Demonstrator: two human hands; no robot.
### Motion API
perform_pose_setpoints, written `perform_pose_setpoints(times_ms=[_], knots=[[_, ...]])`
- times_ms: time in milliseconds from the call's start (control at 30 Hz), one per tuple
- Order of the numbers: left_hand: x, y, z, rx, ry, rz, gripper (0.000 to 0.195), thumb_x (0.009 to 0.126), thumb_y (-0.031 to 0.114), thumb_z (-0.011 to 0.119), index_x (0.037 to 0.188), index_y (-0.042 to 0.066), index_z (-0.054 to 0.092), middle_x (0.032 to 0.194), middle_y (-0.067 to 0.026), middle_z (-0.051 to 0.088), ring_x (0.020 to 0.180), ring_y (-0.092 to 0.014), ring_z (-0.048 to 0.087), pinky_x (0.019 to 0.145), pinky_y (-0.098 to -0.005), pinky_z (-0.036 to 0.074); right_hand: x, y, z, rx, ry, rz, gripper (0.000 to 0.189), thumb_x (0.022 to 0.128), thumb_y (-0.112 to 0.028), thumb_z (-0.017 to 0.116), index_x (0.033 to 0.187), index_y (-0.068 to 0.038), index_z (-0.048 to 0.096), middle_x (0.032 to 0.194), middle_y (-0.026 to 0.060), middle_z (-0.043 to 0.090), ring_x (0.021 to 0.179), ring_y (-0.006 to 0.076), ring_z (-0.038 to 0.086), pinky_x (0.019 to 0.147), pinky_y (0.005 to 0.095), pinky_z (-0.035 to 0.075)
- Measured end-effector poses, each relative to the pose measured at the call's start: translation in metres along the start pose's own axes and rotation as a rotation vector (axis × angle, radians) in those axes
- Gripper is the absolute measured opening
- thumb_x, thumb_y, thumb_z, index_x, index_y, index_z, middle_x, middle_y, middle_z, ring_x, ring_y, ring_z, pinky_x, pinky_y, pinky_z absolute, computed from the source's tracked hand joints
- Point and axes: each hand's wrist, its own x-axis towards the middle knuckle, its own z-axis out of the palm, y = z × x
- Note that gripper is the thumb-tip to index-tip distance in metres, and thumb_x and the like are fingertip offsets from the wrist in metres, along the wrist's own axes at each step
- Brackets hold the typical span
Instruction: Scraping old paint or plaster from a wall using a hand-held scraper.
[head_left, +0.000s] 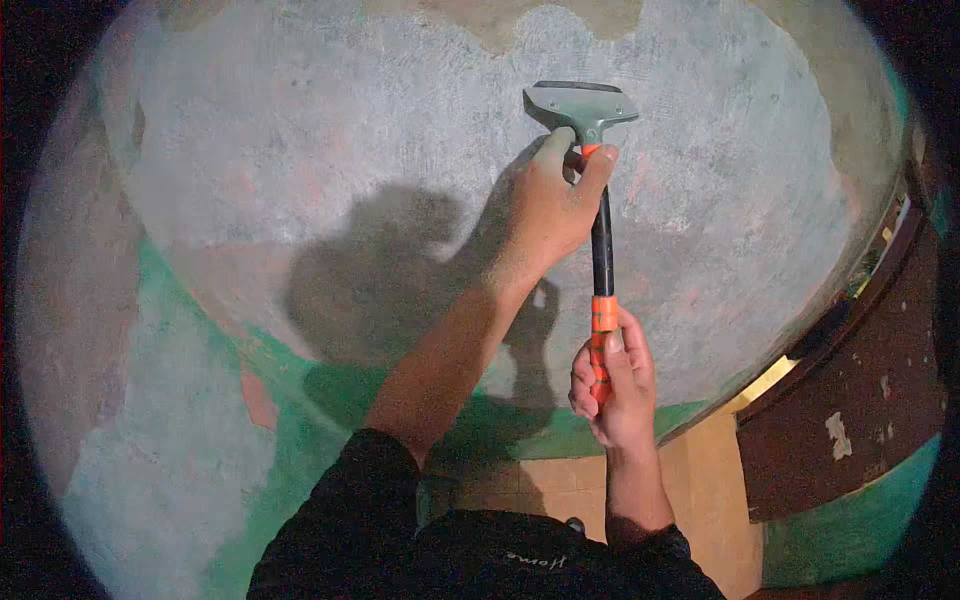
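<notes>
A long-handled wall scraper (603, 255) stands upright in front of me, its wide grey-green head (581, 105) at the top and a dark blade edge along it. My left hand (559, 199) pinches the orange collar just below the head with thumb and finger. Lower down, my right hand (619, 382) is wrapped around the orange ribbed grip, thumb along its front. Behind the tool is a wall (420, 112) of patchy grey-white. Whether the blade touches the wall, I cannot tell.
Green paint (187, 292) borders the pale wall at the lower left and below. A dark brown panel (817, 397) with chipped spots stands at the right, beside a bright gap (769, 379). Tan tiles (701, 495) show below. Shadows of my arms and head fall on the wall.
</notes>
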Motion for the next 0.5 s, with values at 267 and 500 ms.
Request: perform_pose_setpoints(times_ms=[267, 500], knots=[[0.018, 0.002, -0.014, -0.042, 0.027, 0.003, 0.036, 0.090, 0.036, 0.063, 0.091, 0.000, 0.058, 0.079, -0.0155, 0.064, 0.074, -0.030, 0.064, 0.068, -0.0407, 0.048, 0.009, -0.010, 0.021, 0.041, -0.002, 0.004, 0.037, 0.102, -0.027, 0.049, 0.134, -0.011, 0.041, 0.065, 0.0038, 0.050, 0.040, 0.0084, 0.040, 0.035, 0.0223, 0.033], [0.024, 0.007, -0.019, -0.024, 0.026, 0.013, 0.038, 0.089, 0.037, 0.064, 0.090, -0.001, 0.057, 0.083, -0.0180, 0.064, 0.080, -0.031, 0.065, 0.073, -0.0407, 0.049, 0.010, -0.015, 0.024, 0.137, -0.041, 0.005, 0.039, 0.102, -0.029, 0.050, 0.135, -0.011, 0.041, 0.065, 0.0042, 0.049, 0.040, 0.0075, 0.039, 0.035, 0.0213, 0.031]])
